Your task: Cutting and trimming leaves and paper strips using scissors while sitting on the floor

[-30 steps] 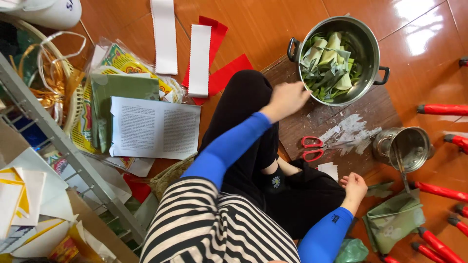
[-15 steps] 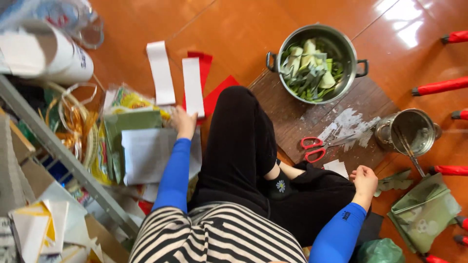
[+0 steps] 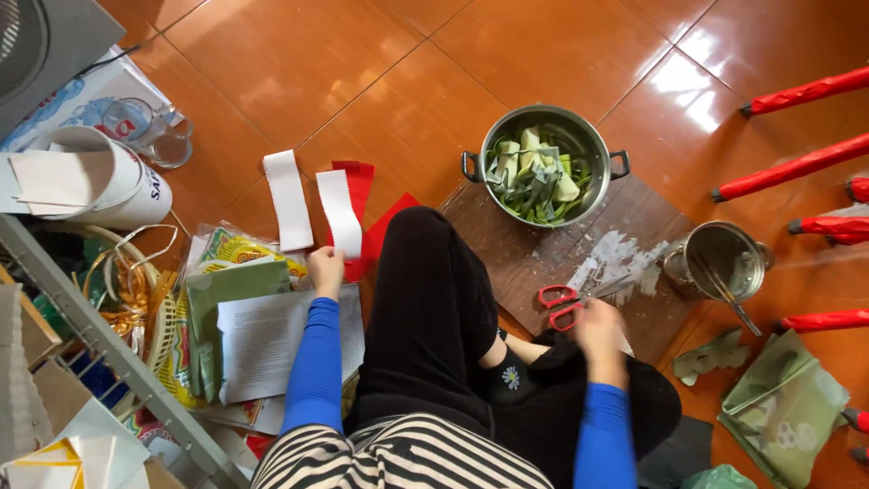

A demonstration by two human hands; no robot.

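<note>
My left hand (image 3: 326,270) reaches out in a blue sleeve to the left of my black-trousered knee. Its fingers close on the lower end of a white paper strip (image 3: 339,210) that lies over red paper (image 3: 362,186). A second white strip (image 3: 288,199) lies just left of it, and a printed sheet (image 3: 262,340) lies under my forearm. My right hand (image 3: 601,328) rests on the wooden board (image 3: 516,249) against the red handles of the scissors (image 3: 561,306). Whether it grips them is unclear.
A steel pot (image 3: 543,172) of green leaf pieces stands at the board's far edge. A smaller steel pot (image 3: 720,261) stands at the right, with folded green leaves (image 3: 783,407) and red stool legs (image 3: 797,167) nearby. Bags, ribbon and a metal shelf (image 3: 109,353) crowd the left.
My left hand swung from the pot of leaves over to the white strip at the left. My right hand moved from my lap up to the scissors.
</note>
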